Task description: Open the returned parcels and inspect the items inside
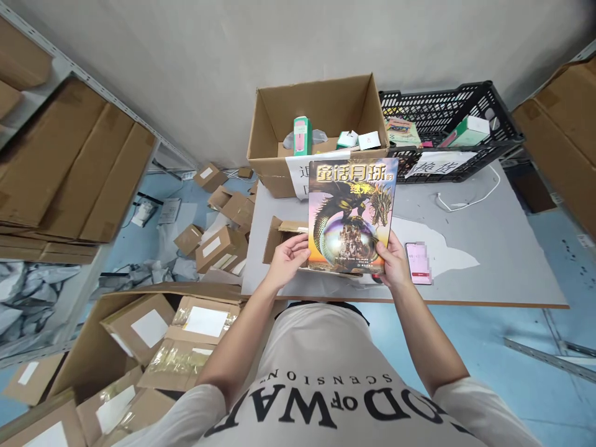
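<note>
Head camera footage looks down on two forearms reaching forward from a white printed shirt. The left hand [289, 256] is curled around the lower left edge of a book [351, 214], thumb on the cover and fingers spread along the edge. The right hand [393, 261] is closed on the lower right corner in the same way. The book is held upright and facing the camera, above the near edge of the table [488, 248].

A glossy cover is shown, printed with a golden dragon coiled around a shining sphere, with yellow characters across the top. Behind the book, a small opened cardboard carton [279, 236] is seen lying on the table. A phone [418, 262] with a pink screen lies flat just right of the right hand.

The table is grey and smooth, with a brown edge. At its far side stand an open cardboard box [321, 99] holding small packets and a black plastic crate [447, 108], both with paper labels. A white cable [470, 198] trails nearby. Small cardboard parcels [218, 242] are scattered across the blue floor at the left, below metal shelving stacked with flattened cardboard.
</note>
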`<state>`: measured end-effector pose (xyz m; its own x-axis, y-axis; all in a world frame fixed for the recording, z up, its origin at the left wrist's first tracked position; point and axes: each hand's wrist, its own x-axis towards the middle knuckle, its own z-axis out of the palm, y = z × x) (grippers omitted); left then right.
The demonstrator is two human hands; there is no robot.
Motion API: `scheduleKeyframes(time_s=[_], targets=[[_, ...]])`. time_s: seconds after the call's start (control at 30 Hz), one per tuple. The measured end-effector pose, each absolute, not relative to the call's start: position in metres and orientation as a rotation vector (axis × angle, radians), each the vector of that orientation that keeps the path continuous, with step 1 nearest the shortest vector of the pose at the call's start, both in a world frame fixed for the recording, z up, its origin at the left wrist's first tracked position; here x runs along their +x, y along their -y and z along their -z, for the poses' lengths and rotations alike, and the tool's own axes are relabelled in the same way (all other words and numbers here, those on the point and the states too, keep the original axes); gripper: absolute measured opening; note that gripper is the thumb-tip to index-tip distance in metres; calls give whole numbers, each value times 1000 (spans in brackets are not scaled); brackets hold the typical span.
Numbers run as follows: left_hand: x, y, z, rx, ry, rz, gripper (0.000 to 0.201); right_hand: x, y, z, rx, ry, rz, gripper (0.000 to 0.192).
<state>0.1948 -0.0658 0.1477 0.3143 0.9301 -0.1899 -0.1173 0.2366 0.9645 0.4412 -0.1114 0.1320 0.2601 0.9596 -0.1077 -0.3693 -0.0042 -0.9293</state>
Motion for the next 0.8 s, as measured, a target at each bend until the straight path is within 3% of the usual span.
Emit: scheduleKeyframes(time_s=[0.2, 0.4, 0.6, 0.8], targets=[[198, 64, -141, 1544, -1121, -725, 45, 497, 83, -137, -1041, 598, -1119, 46], [185, 78, -131, 2123, -1207, -574, 35, 604, 0, -156, -1051, 532, -812, 39], [179, 91, -125, 2256, -1297, -652, 31, 709, -131, -172, -1516, 440, -701, 44], [178, 96, -125, 2371, -1359, -673, 30, 737, -206, -155, -1823, 620, -821, 46]])
